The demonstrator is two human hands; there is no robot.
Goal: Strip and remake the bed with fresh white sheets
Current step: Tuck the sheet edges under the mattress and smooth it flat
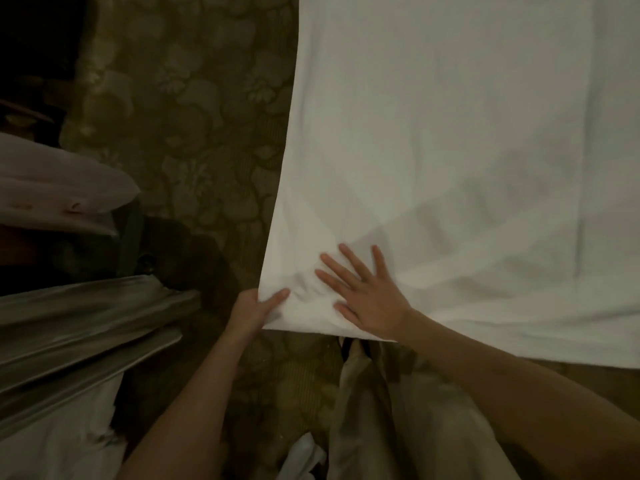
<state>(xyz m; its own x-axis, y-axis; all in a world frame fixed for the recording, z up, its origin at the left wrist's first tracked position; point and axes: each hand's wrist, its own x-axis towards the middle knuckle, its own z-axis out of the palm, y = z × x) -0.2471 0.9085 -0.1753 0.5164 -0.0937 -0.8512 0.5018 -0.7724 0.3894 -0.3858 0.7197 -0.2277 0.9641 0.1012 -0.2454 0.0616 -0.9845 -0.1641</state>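
White sheet [450, 150] corner under both hands, over floral-patterned surface [194, 116].
Left hand [252, 311] pinches the corner edge; right hand [367, 296] lies flat, fingers spread, on smooth, faintly creased cloth.

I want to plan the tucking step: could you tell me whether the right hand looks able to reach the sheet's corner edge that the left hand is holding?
Probably yes. The right hand lies flat on the white sheet close beside the left hand, which pinches the corner, with only bare sheet between them.

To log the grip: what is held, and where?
The left hand pinches the white sheet at its near corner; the right hand only presses flat.
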